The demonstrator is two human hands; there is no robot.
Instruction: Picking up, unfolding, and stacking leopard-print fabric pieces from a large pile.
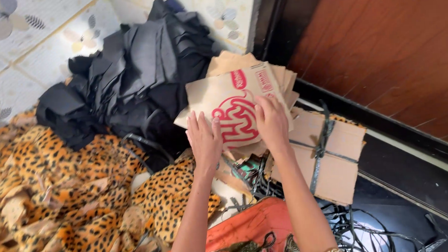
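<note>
Orange cloth with a dark pattern lies nearest the camera, at the bottom edge between the person's two forearms. Loose black straps trail over the dark floor to its right. Further out, the left hand rests palm down on the near left edge of a cardboard sheet with a red printed mark; its fingers are straight and close together, flat on the card, gripping nothing. The right hand lies on the right part of the same sheet, fingers spread a little and pressed down, the tips bent over the printed area; whether any finger curls under an edge cannot be told. This sheet tops a loose stack of cardboard fanned out beneath and behind it, in the middle of the scene. Just right of the stack sits a flat cardboard bundle tied crosswise with a black strap. Left of the hands spreads a heap of leopard-print fabric, and beyond it, against the tiled wall, a pile of black fabric pieces. A brown wooden door fills the far right.
</note>
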